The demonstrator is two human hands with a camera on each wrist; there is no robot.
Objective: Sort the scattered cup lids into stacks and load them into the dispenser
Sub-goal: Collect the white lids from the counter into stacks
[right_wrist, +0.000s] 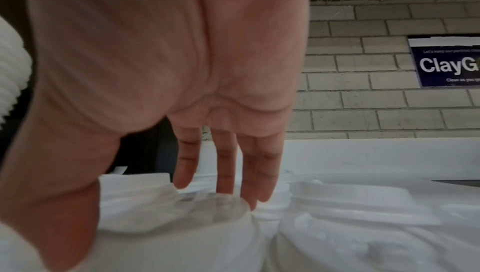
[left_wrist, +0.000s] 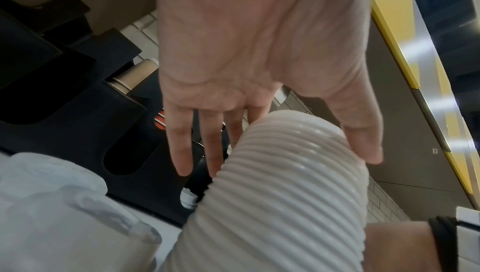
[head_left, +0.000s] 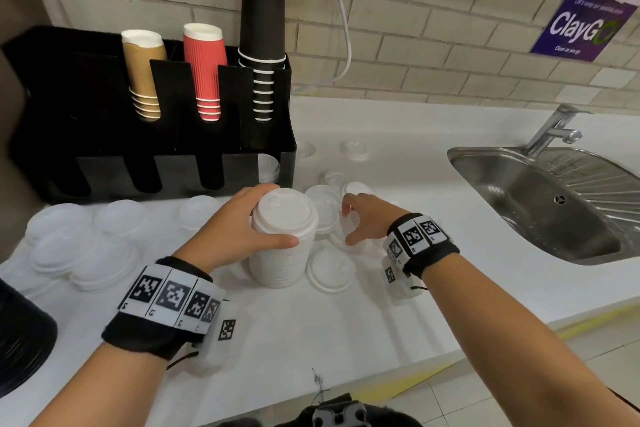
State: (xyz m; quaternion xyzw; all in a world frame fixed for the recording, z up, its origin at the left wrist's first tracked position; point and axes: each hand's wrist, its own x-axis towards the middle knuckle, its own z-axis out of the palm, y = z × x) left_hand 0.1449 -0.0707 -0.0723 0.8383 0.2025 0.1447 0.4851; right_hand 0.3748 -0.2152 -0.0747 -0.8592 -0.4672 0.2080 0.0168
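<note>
A tall stack of white lids [head_left: 280,263] stands on the white counter [head_left: 311,340] in the middle. My left hand [head_left: 278,215] grips its top, thumb on the near side and fingers round the far side; the ribbed stack [left_wrist: 272,204] fills the left wrist view. Just right of it, my right hand [head_left: 346,220] reaches down with straight fingers onto a clear lid [right_wrist: 182,211] among loose lids [head_left: 323,204]. One flat white lid [head_left: 330,269] lies beside the stack. The black dispenser [head_left: 104,163] stands behind, with white lids in its right front slot [head_left: 268,168].
Several clear dome lids [head_left: 83,246] lie scattered at the left, and more lids [head_left: 353,149] lie further back. Brown, red and black cup stacks [head_left: 204,73] stand in the dispenser. A steel sink [head_left: 540,204] and tap [head_left: 554,128] are at the right. A dark round stack [head_left: 20,340] sits bottom left.
</note>
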